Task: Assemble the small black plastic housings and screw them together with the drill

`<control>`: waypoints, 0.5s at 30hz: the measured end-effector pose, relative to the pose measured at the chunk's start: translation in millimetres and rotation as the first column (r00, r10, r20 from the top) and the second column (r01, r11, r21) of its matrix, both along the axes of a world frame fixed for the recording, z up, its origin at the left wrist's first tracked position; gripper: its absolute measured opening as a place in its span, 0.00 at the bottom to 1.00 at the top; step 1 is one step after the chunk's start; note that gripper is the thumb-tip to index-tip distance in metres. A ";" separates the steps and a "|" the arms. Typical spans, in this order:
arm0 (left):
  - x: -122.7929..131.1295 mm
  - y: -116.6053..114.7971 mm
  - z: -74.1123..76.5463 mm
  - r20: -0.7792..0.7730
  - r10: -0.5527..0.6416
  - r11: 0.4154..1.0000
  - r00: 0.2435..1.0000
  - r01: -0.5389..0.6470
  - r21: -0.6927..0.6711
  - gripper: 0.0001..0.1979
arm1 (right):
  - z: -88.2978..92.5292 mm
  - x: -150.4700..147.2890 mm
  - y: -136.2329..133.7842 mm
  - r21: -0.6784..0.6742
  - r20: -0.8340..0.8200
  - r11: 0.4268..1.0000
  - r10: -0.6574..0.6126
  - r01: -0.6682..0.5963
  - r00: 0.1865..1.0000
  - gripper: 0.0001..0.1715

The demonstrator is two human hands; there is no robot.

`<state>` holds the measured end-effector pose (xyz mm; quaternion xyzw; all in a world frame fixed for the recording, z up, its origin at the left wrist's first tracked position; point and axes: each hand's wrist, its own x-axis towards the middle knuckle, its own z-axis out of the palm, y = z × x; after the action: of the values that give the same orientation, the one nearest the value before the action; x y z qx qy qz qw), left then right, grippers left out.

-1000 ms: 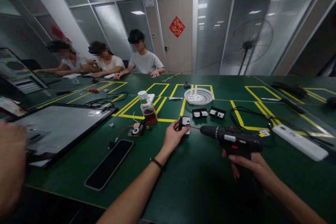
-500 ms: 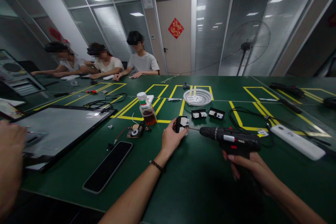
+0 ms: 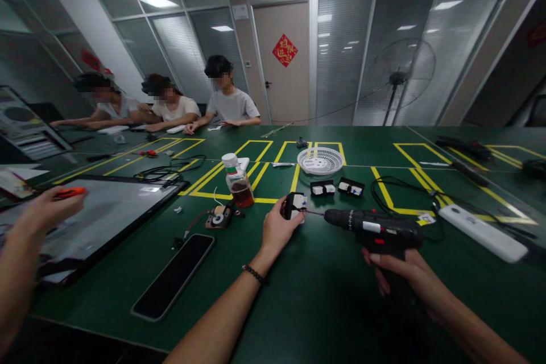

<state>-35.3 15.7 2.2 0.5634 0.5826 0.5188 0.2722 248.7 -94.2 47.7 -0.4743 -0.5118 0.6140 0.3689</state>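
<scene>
My left hand (image 3: 277,224) is closed round a small black-and-white block (image 3: 297,203), held just above the green table. My right hand (image 3: 398,273) grips the handle of a black cordless drill (image 3: 377,230), which points left. Its long thin bit (image 3: 313,212) reaches to the near side of the block; whether the tip sits in a screw is too small to tell. Behind the block, two similar black-and-white blocks (image 3: 323,188) lie near a white plastic basket (image 3: 319,160). What my fingers cover on the block is hidden.
A bottle of brown liquid (image 3: 241,190), a small speaker-like part with wires (image 3: 218,217) and a phone (image 3: 174,277) lie left. A white power strip (image 3: 482,232) lies right. At far left, another person's hand (image 3: 60,205) holds an orange tool over a framed panel (image 3: 106,213). Three people sit across the table.
My hands, the block and the drill keep almost the same position. The other person's hand at the left has shifted right over the panel, and an orange tool now shows in it.
</scene>
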 end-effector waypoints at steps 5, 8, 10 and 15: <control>-0.5 1.0 -1.4 -0.065 0.007 1.000 0.998 -0.008 -0.009 0.33 | -0.3 1.2 1.2 0.010 -0.003 1.000 0.013 -0.012 1.000 0.18; -1.0 1.0 -1.7 -0.054 0.011 1.000 0.998 -0.011 -0.004 0.34 | 6.5 -0.4 -0.4 0.004 -0.013 1.000 0.022 -0.022 1.000 0.18; -1.5 0.7 -2.0 -0.050 0.011 1.000 0.999 -0.011 0.000 0.34 | 11.7 -1.9 -1.6 0.004 -0.017 1.000 0.021 -0.021 1.000 0.18; -3.0 2.8 -5.6 -0.042 -0.018 1.000 0.999 0.019 0.015 0.35 | 17.4 -4.5 -2.7 -0.017 -0.035 1.000 0.018 -0.019 0.999 0.18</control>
<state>-38.4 18.5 -3.4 0.5815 0.5789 0.5089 0.2604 244.2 -96.9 65.0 -0.4617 -0.5044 0.6300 0.3681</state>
